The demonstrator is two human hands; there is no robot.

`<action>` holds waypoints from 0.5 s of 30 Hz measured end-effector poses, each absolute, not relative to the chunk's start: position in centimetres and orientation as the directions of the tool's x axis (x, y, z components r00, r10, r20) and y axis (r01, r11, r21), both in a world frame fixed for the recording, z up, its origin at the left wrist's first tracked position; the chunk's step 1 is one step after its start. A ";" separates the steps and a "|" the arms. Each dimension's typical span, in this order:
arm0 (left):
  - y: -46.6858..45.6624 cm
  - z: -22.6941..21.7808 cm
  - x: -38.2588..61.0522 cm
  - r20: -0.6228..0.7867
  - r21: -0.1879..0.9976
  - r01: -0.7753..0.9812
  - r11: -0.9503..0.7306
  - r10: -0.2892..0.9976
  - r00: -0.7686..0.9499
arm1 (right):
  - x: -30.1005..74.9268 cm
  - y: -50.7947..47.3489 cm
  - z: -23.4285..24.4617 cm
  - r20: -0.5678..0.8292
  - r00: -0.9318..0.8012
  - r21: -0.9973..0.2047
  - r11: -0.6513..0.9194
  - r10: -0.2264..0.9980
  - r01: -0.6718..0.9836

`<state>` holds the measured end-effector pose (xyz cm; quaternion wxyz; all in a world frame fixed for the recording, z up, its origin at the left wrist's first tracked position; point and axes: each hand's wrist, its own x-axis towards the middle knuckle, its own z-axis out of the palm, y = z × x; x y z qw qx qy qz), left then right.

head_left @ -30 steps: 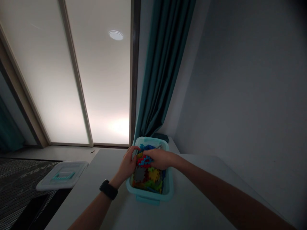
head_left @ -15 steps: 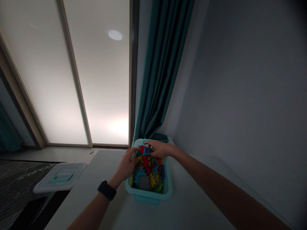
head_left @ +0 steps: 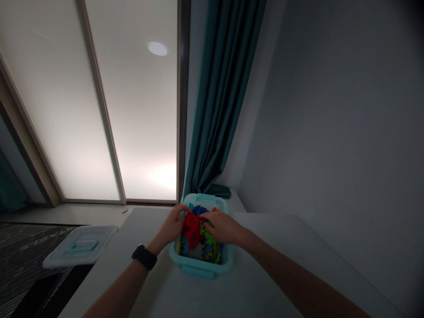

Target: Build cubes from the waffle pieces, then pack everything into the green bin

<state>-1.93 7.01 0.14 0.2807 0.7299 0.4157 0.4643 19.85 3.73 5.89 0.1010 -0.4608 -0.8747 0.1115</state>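
Pieces could be spilled over the rim of the pale aqua plastic bin [head_left: 199, 270] if the heaped contents were pressed unevenly. The bin sits on a white counter [head_left: 238, 287], filled with multicoloured interlocking plastic blocks [head_left: 211, 248]. Fingers of the left hand [head_left: 171, 225] and right hand [head_left: 222, 228] curve onto a red block [head_left: 191, 230] from either side; whether it is gripped cannot be told.

This looks like a room in a home: tall frosted-glass sliding panels [head_left: 145, 110] in a dark frame, a long teal fabric curtain [head_left: 218, 110] hanging beside them, a smooth grey wall [head_left: 331, 132], and a dark striped soft furnishing [head_left: 29, 251] low at the side.
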 end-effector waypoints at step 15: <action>3.9 1.3 -7.0 0.225 0.750 0.607 -0.261 0.965 0.137 | 27.5 7.3 1.9 0.052 -0.297 -0.313 0.298 0.953 0.902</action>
